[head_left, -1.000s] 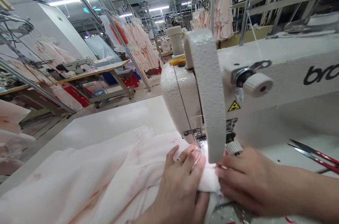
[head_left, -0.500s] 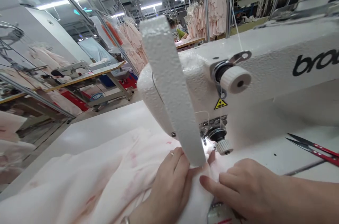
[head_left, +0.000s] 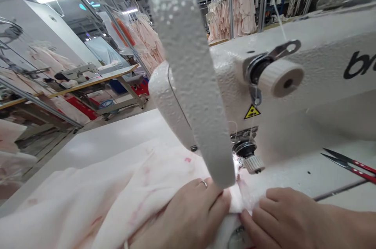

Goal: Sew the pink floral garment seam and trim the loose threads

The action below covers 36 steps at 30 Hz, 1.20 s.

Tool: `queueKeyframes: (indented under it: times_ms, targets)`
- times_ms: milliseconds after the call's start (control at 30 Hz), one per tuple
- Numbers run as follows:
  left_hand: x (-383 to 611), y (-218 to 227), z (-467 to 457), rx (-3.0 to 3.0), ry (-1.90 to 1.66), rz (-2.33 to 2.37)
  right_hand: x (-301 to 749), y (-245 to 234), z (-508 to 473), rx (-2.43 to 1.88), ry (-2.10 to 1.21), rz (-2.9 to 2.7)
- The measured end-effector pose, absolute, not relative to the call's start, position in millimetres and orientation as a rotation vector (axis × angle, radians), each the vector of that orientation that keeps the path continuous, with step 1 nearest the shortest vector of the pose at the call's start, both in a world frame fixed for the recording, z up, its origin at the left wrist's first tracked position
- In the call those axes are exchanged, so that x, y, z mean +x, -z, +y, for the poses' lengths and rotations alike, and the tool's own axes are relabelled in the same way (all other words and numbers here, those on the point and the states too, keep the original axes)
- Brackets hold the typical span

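Observation:
A white sewing machine (head_left: 293,84) fills the right half of the view, its front lever hanging down at the centre. Pale pink fabric (head_left: 102,198) with faint red marks lies across the table and runs under the needle area. My left hand (head_left: 188,213), a ring on one finger, presses flat on the fabric just left of the presser foot, fingers together and curled over a fold. My right hand (head_left: 282,217) lies on the fabric's edge right of the foot, fingers bent and pinching the cloth. The needle itself is hidden behind the lever.
Red-handled thread snips (head_left: 349,164) lie on the white table (head_left: 117,135) at the right. Behind stand another sewing table (head_left: 88,84), metal racks and rows of hanging pink garments (head_left: 241,2).
The view has dropped closer to the machine. Both hands slid slightly toward me along the fabric, staying on either side of the presser foot.

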<state>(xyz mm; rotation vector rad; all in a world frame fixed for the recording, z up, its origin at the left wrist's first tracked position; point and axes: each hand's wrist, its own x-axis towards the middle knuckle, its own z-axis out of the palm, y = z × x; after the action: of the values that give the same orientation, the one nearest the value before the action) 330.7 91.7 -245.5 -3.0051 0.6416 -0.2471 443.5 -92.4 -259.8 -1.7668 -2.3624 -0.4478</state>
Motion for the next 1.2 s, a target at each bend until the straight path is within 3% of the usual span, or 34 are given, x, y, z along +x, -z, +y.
queueKeyframes:
  times_ms: [333, 667, 933, 1200]
  targets:
    - [327.7, 244.6, 89.6, -3.086, 0.276, 0.606, 437.8, 253.1, -89.9, -1.762, 0.590, -2.165]
    - [327.9, 241.3, 78.4, -3.130, 0.156, 0.448, 438.1, 260.7, -93.3, -1.741, 0.608, -2.325]
    - [325.4, 245.3, 74.3, -3.189, 0.307, 0.493, 429.9, 271.5, -100.5, -1.892, 0.592, -2.208]
    - [319.8, 253.6, 75.6, -3.337, 0.451, 0.565, 432.1, 270.9, -93.3, -1.757, 0.653, -2.095]
